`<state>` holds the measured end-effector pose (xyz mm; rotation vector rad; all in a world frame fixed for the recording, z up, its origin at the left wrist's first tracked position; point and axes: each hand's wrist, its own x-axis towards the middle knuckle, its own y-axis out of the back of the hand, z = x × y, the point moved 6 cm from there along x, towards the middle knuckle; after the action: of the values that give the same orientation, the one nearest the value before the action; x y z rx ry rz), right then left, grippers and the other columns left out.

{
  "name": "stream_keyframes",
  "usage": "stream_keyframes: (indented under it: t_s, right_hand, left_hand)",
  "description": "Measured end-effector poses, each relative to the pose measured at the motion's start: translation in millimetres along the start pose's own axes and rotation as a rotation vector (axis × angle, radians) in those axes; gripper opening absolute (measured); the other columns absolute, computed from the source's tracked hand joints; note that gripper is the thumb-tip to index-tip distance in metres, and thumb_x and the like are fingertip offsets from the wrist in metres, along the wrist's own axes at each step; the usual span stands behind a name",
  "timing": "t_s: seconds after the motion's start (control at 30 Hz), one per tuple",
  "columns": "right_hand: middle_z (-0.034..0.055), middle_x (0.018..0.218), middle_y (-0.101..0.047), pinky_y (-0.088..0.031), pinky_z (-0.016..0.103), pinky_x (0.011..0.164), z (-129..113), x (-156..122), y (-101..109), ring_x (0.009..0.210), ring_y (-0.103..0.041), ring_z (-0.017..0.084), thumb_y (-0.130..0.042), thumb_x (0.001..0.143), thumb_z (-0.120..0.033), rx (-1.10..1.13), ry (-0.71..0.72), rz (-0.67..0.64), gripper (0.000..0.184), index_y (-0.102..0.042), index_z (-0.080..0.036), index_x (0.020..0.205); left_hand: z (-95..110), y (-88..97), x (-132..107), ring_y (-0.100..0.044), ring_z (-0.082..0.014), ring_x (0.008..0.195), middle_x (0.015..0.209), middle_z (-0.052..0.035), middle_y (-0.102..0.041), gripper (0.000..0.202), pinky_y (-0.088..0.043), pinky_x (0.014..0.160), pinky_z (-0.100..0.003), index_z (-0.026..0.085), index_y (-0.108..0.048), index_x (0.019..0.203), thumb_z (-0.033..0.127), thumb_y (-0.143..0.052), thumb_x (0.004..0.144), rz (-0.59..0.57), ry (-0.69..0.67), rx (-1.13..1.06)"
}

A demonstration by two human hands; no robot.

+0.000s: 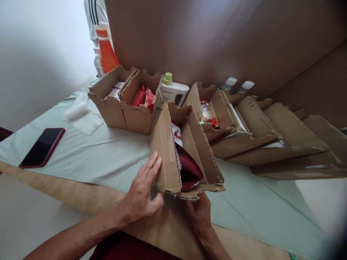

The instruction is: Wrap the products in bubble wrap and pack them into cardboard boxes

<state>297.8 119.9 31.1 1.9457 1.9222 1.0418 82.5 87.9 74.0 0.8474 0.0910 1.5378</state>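
Observation:
An open-topped cardboard box [165,159] stands at the table's front edge, with its cut front side toward me. Inside it are a dark red pouch [187,166] and a white packet with red print [177,134]. My left hand [143,195] grips the box at its lower left side, fingers along the wall and thumb at the near corner. Under the front edge, my right hand [200,213] holds the box from below. Its fingertips are partly hidden by the cardboard.
Behind stand cardboard boxes [138,117] with red packets [145,96], and a white bottle with a green cap [175,90]. More boxes [244,144] lean in a row at right. A phone [42,148] and bubble wrap [82,113] lie at left, near an orange bottle [107,52].

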Motion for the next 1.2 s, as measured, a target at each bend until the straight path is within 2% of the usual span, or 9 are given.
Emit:
stream_keyframes:
  t_s: [0.17, 0.27, 0.37, 0.43, 0.57, 0.77, 0.93, 1.07, 1.2]
  right_hand:
    - [0.0087, 0.085, -0.077, -0.061, 0.037, 0.071, -1, 8, -12, 0.077, -0.072, 0.026, -0.057, 0.097, -0.046, 0.052, -0.006, -0.062, 0.027, -0.071, -0.023, 0.095]
    - [0.0086, 0.094, -0.078, -0.063, 0.035, 0.077, -6, 27, -21, 0.082, -0.074, 0.022, -0.054, 0.1, -0.04, 0.171, -0.06, -0.1, 0.026, -0.071, -0.021, 0.105]
    - [0.0123, 0.116, -0.078, -0.063, 0.04, 0.09, -1, 44, -27, 0.101, -0.076, 0.023, -0.054, 0.1, -0.039, 0.295, -0.112, -0.046, 0.035, -0.069, -0.019, 0.125]
    - [0.0144, 0.126, -0.075, -0.061, 0.044, 0.099, 6, 47, -31, 0.112, -0.074, 0.024, -0.056, 0.099, -0.038, 0.309, -0.118, -0.044, 0.038, -0.067, -0.019, 0.131]
    - [0.0151, 0.128, -0.073, -0.059, 0.045, 0.104, 12, 39, -37, 0.12, -0.07, 0.025, -0.056, 0.098, -0.031, 0.198, -0.005, -0.096, 0.029, -0.073, -0.019, 0.118]
    - [0.0128, 0.127, -0.074, -0.059, 0.045, 0.102, 10, 31, -41, 0.118, -0.07, 0.025, -0.054, 0.099, -0.025, 0.072, 0.13, -0.135, 0.023, -0.075, -0.022, 0.108]
    - [0.0123, 0.128, -0.074, -0.06, 0.046, 0.099, 8, 31, -40, 0.117, -0.07, 0.026, -0.053, 0.098, -0.022, 0.022, 0.2, -0.142, 0.024, -0.075, -0.023, 0.109]
    - [0.0124, 0.129, -0.073, -0.059, 0.048, 0.099, 6, 31, -39, 0.117, -0.07, 0.027, -0.054, 0.098, -0.021, 0.017, 0.223, -0.171, 0.024, -0.074, -0.023, 0.111]
    - [0.0117, 0.127, -0.074, -0.059, 0.049, 0.098, 7, 32, -39, 0.116, -0.071, 0.028, -0.054, 0.098, -0.022, 0.005, 0.239, -0.192, 0.023, -0.075, -0.024, 0.108]
  left_hand:
    - [-19, 8.4, 13, -0.036, -0.0347, 0.157, 0.171, -0.0118, -0.033, 0.1, -0.039, 0.125, -0.056, 0.031, -0.018, 0.168, 0.011, -0.062, 0.08, -0.031, -0.02, -0.042]
    - [-45, 16.5, 28, -0.055, -0.0328, 0.143, 0.158, -0.0135, -0.054, 0.082, -0.05, 0.116, -0.051, 0.025, -0.039, 0.16, 0.018, -0.063, 0.082, 0.029, 0.06, -0.062]
    - [-74, 27.0, 40, -0.074, -0.0263, 0.105, 0.12, -0.0107, -0.077, 0.046, -0.062, 0.089, -0.04, 0.021, -0.065, 0.132, 0.028, -0.063, 0.086, 0.147, 0.235, -0.025]
    - [-85, 34.6, 42, -0.072, -0.0207, 0.079, 0.091, -0.0054, -0.078, 0.022, -0.058, 0.07, -0.032, 0.02, -0.072, 0.103, 0.034, -0.065, 0.087, 0.219, 0.342, 0.048]
    - [-73, 30.4, 42, -0.062, -0.015, 0.061, 0.067, 0.0, -0.068, 0.025, -0.048, 0.057, -0.025, 0.021, -0.063, 0.071, 0.038, -0.063, 0.09, 0.16, 0.313, 0.087]
    - [-68, -3.8, 69, -0.073, -0.0221, 0.088, 0.103, -0.0098, -0.078, 0.027, -0.05, 0.052, -0.024, 0.02, -0.071, 0.112, 0.031, -0.062, 0.088, 0.004, 0.227, 0.008]
    - [-93, -32.7, 101, -0.07, -0.0288, 0.115, 0.128, -0.0151, -0.072, 0.054, -0.061, 0.09, -0.042, 0.018, -0.062, 0.136, 0.03, -0.063, 0.083, -0.127, 0.172, 0.052]
    - [-85, -49.8, 67, -0.053, -0.0398, 0.142, 0.148, -0.0191, -0.061, 0.058, -0.04, 0.118, -0.062, 0.018, -0.066, 0.134, 0.033, -0.072, 0.079, -0.289, 0.094, 0.148]
    - [-62, -52.2, 0, -0.036, -0.0383, 0.156, 0.165, -0.0162, -0.044, 0.057, -0.025, 0.126, -0.066, 0.022, -0.055, 0.149, 0.031, -0.061, 0.093, -0.455, 0.005, 0.401]
